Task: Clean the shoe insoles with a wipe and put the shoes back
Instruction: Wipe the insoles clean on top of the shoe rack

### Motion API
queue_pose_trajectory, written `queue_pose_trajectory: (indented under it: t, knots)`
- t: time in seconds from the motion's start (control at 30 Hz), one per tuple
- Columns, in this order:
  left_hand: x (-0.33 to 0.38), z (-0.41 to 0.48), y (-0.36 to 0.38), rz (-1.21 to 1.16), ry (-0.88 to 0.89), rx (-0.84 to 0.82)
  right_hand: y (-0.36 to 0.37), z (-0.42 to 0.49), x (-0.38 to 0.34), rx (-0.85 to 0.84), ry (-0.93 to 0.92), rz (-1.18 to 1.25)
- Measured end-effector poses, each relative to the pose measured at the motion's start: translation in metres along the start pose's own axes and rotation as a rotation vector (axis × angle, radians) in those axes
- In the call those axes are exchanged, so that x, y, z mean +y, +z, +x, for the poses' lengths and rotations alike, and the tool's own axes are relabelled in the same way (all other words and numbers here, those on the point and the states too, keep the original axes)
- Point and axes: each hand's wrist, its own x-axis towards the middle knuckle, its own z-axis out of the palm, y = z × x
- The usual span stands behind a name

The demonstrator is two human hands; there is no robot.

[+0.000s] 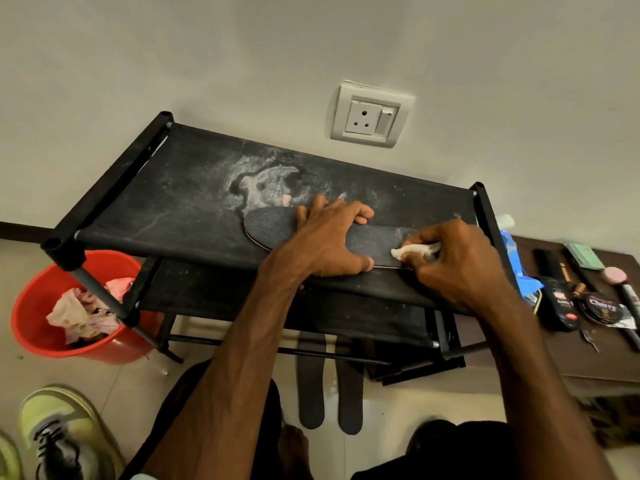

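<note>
A dark grey insole (268,225) lies flat on the top shelf of a black fabric shoe rack (166,188). My left hand (329,237) presses down on the insole's middle, fingers spread over it and thumb at its near edge. My right hand (453,261) grips a small white wipe (414,251) and holds it against the insole's right end. Two more dark insoles (311,386) lie on the floor under the rack. A yellow-green sneaker (59,434) stands on the floor at bottom left, with part of a second one at the frame's edge.
A red bucket (38,327) with crumpled used wipes stands left of the rack. A low brown table (595,362) on the right carries shoe polish tins, brushes and a blue packet. A wall socket (370,116) is behind the rack. The shelf fabric has a pale dusty stain.
</note>
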Motion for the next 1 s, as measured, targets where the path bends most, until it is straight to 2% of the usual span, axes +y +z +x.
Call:
queue_pose_trajectory:
  t: [0.2,0.43,0.6,0.8,1.0]
  knots:
    - [0.002,-0.001,-0.004,-0.020,0.005,-0.033,0.016,-0.004,-0.028,-0.017,-0.089,-0.056]
    - [0.004,-0.003,-0.007,-0.059,0.007,-0.070,0.009,-0.002,-0.012,0.027,0.027,0.001]
    - [0.001,-0.004,-0.007,-0.074,0.017,-0.063,0.024,-0.005,-0.035,-0.017,-0.106,0.051]
    - [0.001,-0.005,-0.011,-0.104,0.020,-0.106,0.018,0.012,-0.028,0.084,0.033,0.031]
    - [-0.001,-0.007,-0.011,-0.105,0.010,-0.093,0.030,0.012,-0.051,-0.017,-0.136,0.024]
